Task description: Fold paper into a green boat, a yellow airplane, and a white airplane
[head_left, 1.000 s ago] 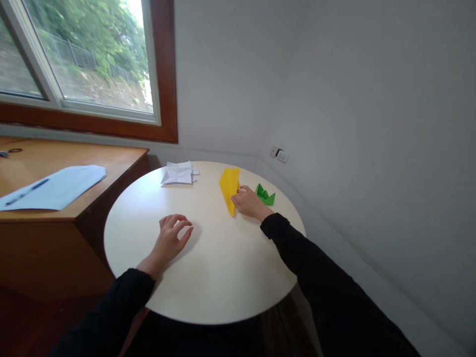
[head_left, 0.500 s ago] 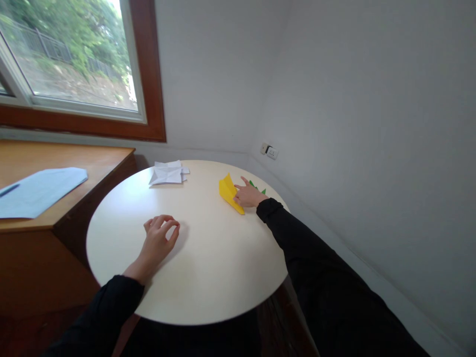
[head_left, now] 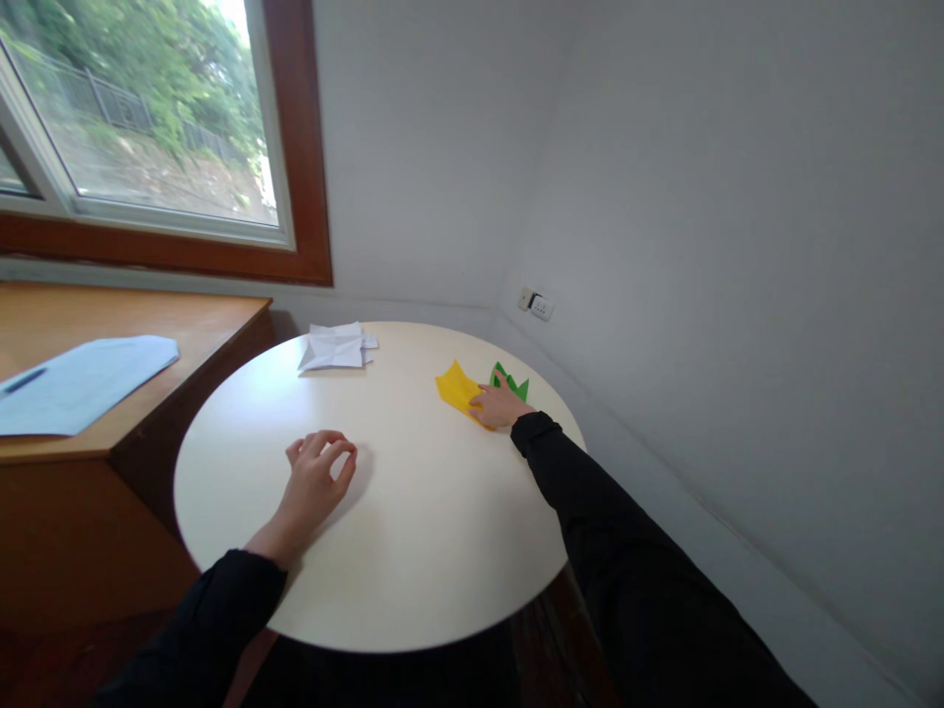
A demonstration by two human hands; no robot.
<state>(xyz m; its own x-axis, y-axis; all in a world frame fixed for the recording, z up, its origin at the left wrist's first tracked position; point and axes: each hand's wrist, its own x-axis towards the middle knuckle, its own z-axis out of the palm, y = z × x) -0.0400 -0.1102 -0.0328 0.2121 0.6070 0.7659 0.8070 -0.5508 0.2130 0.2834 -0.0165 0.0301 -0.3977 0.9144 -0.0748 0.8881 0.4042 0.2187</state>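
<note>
Our right hand [head_left: 500, 405] stretched far across the round table [head_left: 413, 551], fingers flat on one yellow folded paper [head_left: 457, 387], not gripping, one green paper model [head_left: 510, 381] just behind, our left hand [head_left: 316, 479] resting loosely curled, holding nothing, one white folded paper [head_left: 335, 347] at the far edge.

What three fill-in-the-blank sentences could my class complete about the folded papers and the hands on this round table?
1. The right hand rests on the folded paper coloured ____.
2. Just behind that hand lies a smaller folded paper coloured ____.
3. The left hand, fingers curled, holds ____ and rests on the round table.
4. The white folded paper lies at the table's far edge, nearer the ____ hand.

Missing words: yellow; green; nothing; left
</note>
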